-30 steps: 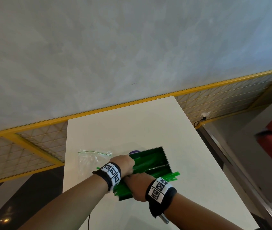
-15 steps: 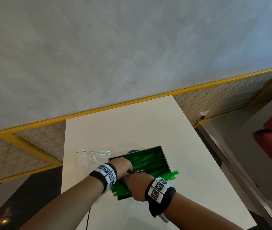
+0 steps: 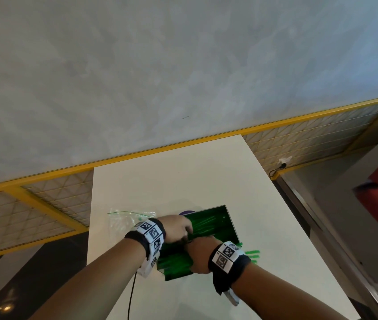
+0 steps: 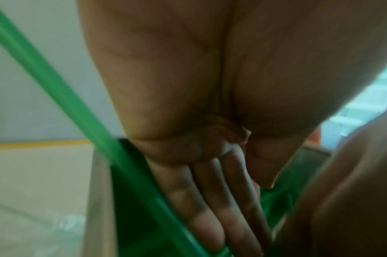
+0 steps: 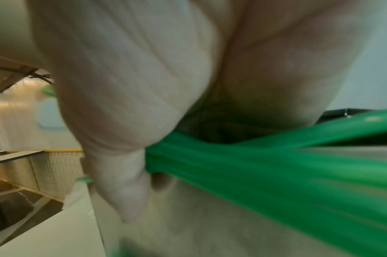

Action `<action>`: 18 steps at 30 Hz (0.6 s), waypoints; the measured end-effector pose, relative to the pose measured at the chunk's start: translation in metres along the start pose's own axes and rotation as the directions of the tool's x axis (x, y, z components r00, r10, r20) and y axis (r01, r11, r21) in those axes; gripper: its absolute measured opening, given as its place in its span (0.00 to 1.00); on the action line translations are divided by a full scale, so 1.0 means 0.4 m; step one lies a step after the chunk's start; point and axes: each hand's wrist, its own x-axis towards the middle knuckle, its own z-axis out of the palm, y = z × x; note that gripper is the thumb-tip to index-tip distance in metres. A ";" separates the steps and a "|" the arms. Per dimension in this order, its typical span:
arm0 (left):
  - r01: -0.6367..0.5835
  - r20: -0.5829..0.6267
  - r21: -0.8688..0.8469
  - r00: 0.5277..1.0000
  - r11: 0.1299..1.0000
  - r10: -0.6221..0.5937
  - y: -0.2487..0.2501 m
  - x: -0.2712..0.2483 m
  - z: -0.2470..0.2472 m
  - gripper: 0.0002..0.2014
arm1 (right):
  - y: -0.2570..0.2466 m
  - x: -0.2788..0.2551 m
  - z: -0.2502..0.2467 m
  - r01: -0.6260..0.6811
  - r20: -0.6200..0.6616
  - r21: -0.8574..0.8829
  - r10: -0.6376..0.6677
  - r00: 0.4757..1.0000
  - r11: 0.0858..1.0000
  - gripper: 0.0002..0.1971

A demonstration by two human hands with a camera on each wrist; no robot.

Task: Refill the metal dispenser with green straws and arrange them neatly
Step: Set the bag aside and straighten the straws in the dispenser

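Note:
The metal dispenser (image 3: 231,224) lies open on the white table, lined with green straws (image 3: 208,224). My left hand (image 3: 178,228) reaches into it from the left. Its straight fingers (image 4: 210,208) lie flat on the straws inside, and one loose straw (image 4: 56,97) crosses beside the palm. At the near side, my right hand (image 3: 198,252) grips a bundle of green straws (image 5: 276,165), thumb (image 5: 122,182) curled round it. The bundle's ends (image 3: 251,254) stick out past the dispenser's right wall. The dispenser's floor is hidden by hands and straws.
A clear plastic bag (image 3: 125,221) with a green seal lies left of the dispenser. A purple object (image 3: 184,213) peeks out behind it. The white table (image 3: 172,181) ends at a yellow-framed mesh rail (image 3: 45,197); a cable (image 3: 131,296) hangs off its near edge.
My left hand has slid slightly right, further over the straws in the dispenser. My right hand keeps its grip on the bundle and has barely moved.

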 end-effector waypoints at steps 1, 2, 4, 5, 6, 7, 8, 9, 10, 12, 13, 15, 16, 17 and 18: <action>0.014 -0.033 -0.072 0.999 0.997 -0.016 -0.001 -0.010 -0.014 0.21 | 0.008 0.001 -0.006 0.006 0.017 0.044 -0.007 1.000 0.999 0.23; 0.030 -0.061 -0.124 0.997 0.992 -0.038 -0.007 -0.021 -0.024 0.21 | 0.015 0.002 -0.013 0.011 0.029 0.081 -0.014 0.999 0.997 0.24; 0.057 -0.107 -0.171 0.991 0.984 -0.076 -0.030 -0.045 -0.031 0.18 | 0.025 0.006 -0.021 0.022 0.063 0.125 -0.030 0.998 0.992 0.25; 0.054 -0.131 -0.196 0.988 0.979 -0.081 -0.044 -0.058 -0.028 0.17 | 0.028 0.009 -0.023 0.031 0.081 0.135 -0.043 0.996 0.990 0.26; 0.039 -0.160 -0.225 0.984 0.973 -0.076 -0.059 -0.069 -0.024 0.16 | 0.028 0.013 -0.024 0.039 0.097 0.138 -0.053 0.994 0.990 0.27; 0.023 -0.190 -0.247 0.979 0.969 -0.072 -0.074 -0.081 -0.018 0.15 | 0.026 0.017 -0.026 0.045 0.110 0.134 -0.060 0.992 0.990 0.27; 0.011 -0.221 -0.263 0.973 0.965 -0.072 -0.089 -0.093 -0.011 0.14 | 0.022 0.019 -0.029 0.051 0.121 0.125 -0.066 0.990 0.991 0.26; 0.004 -0.251 -0.277 0.965 0.961 -0.077 -0.103 -0.105 -0.002 0.14 | 0.018 0.024 -0.032 0.059 0.125 0.115 -0.073 0.989 0.992 0.25; -0.007 -0.280 -0.293 0.957 0.956 -0.079 -0.114 -0.118 0.007 0.13 | 0.012 0.026 -0.035 0.071 0.124 0.105 -0.084 0.989 0.992 0.23; -0.041 -0.346 -0.315 0.935 0.948 -0.075 -0.129 -0.143 0.028 0.12 | -0.001 0.031 -0.036 0.096 0.118 0.097 -0.108 0.987 0.991 0.21; -0.061 -0.384 -0.325 0.920 0.944 -0.072 -0.135 -0.154 0.038 0.12 | -0.005 0.032 -0.034 0.110 0.111 0.106 -0.122 0.986 0.988 0.21; -0.103 -0.466 -0.340 0.882 0.935 -0.072 -0.144 -0.175 0.056 0.11 | -0.007 0.027 -0.031 0.133 0.081 0.134 -0.145 0.986 0.982 0.24; -0.117 -0.511 -0.335 0.856 0.935 -0.076 -0.150 -0.183 0.066 0.11 | -0.006 0.024 -0.029 0.138 0.069 0.151 -0.150 0.986 0.979 0.26; -0.121 -0.557 -0.312 0.827 0.942 -0.078 -0.157 -0.190 0.077 0.11 | -0.004 0.022 -0.027 0.138 0.063 0.167 -0.150 0.987 0.976 0.28; -0.116 -0.597 -0.265 0.799 0.957 -0.068 -0.162 -0.196 0.086 0.11 | -0.001 0.020 -0.025 0.138 0.062 0.176 -0.151 0.987 0.975 0.29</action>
